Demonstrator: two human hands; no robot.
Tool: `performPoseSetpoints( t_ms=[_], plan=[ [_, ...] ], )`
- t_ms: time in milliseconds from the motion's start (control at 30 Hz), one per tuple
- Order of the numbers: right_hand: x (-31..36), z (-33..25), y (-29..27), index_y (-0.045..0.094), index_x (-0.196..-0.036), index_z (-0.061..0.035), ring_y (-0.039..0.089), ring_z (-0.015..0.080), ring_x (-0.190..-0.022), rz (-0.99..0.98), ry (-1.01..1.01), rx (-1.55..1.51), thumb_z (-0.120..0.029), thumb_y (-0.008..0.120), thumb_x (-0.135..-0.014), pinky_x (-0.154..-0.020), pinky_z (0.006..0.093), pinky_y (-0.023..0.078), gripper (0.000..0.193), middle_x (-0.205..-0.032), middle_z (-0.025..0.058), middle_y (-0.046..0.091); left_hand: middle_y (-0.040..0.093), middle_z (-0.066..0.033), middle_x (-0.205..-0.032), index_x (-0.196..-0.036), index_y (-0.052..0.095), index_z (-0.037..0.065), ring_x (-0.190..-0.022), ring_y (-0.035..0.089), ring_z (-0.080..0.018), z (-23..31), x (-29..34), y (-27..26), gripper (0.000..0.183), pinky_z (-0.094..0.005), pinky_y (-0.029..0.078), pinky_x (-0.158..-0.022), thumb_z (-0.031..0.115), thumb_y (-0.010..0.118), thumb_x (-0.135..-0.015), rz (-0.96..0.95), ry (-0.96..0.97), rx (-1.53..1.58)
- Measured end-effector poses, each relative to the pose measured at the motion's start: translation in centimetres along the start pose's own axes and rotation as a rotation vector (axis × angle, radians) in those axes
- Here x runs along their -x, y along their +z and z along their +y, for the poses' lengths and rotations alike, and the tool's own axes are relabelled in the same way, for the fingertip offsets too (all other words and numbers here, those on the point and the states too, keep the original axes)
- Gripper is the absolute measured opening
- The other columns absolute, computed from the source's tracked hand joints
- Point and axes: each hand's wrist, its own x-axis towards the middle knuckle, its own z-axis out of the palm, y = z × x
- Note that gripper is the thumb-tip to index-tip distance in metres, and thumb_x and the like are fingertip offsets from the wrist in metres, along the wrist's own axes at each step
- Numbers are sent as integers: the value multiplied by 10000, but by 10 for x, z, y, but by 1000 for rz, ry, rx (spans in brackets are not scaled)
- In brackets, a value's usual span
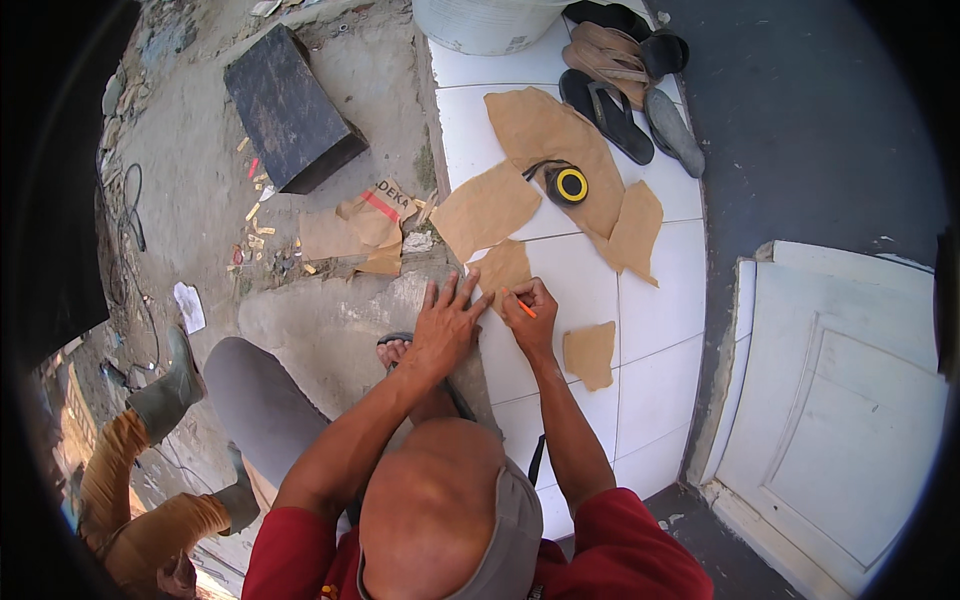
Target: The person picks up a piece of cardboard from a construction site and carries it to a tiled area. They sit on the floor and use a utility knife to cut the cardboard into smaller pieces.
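On the white tiled ledge lies a small piece of brown paper (505,266). My left hand (450,318) rests flat with spread fingers at its lower left edge. My right hand (532,312) grips a slim orange pen (526,309) over the paper's lower right; its tip is hidden by the fingers. Just beyond lies another brown paper piece (487,208). A yellow and black tape measure (570,186) with a dark strap sits on a large torn brown sheet (560,130). Nearer me, to the right, is a small loose brown paper piece (589,355).
Several sandals (608,112) and a pale bucket (490,22) stand at the far end. A black block (293,108) and torn printed paper (360,228) lie on the ground to the left. A white door (840,420) is at right. Another person's boot (170,385) shows at left.
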Motion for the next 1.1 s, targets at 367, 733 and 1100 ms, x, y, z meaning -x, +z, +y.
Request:
performPoseSetpoints(
  t_ms=[367, 733, 1100],
  plan=[
    [1, 1, -1, 581, -921, -37, 608, 49, -621, -11, 43, -24, -3, 722, -986, -541, 230, 509, 159, -763, 24, 666, 340, -141, -1770, -1584, 576, 239, -1579, 391, -426, -1, 1, 2, 697, -635, 326, -1269, 203, 768, -915, -3, -1, -3],
    [2, -6, -1, 646, -884, -6, 624, 41, -698, -7, 75, -32, -15, 786, -940, -594, 244, 507, 151, -772, 27, 713, 343, -139, -1769, -1589, 570, 243, -1583, 391, -425, -2, 2, 3, 699, -632, 310, -1281, 180, 744, -915, 19, -8, 36],
    [0, -4, -4, 645, -861, 5, 633, 51, -710, -47, 78, 18, -28, 803, -944, -605, 251, 523, 181, -778, 33, 720, 347, -137, -1766, -1589, 567, 237, -1586, 383, -420, 1, 1, 2, 730, -626, 308, -1285, 180, 777, -892, 9, -11, 33]
  ],
)
